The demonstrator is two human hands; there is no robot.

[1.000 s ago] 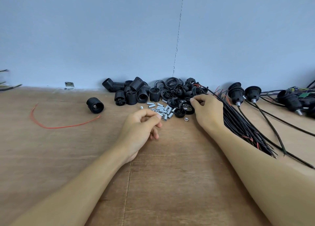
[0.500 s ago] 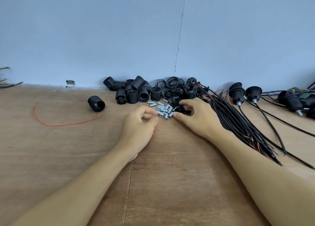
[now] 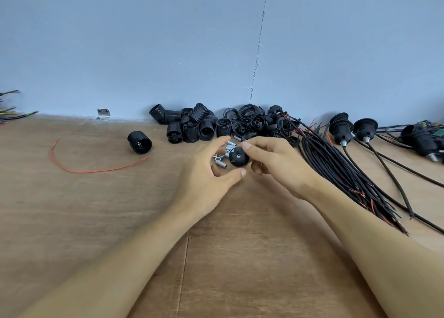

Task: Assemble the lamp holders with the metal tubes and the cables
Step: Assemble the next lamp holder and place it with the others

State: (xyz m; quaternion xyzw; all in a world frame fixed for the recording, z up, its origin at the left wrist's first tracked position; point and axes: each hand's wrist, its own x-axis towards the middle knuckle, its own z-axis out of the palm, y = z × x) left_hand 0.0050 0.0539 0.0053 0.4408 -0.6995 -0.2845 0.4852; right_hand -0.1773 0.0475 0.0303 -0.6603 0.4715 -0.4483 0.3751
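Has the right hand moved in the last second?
Yes. The right hand, now holding a black cap, has come left from the cables, toward the metal tubes.

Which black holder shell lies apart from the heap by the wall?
The lone shell left of the heap, on its side beside the red wire; the others are bunched against the wall.

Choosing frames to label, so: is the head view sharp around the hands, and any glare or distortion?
Head view: soft even light, no glare, faint shadows. Head view: the left hand and right hand look slightly soft, yet the black cap is readable. Head view: wide-angle stretch swells the forearms near the bottom corners.
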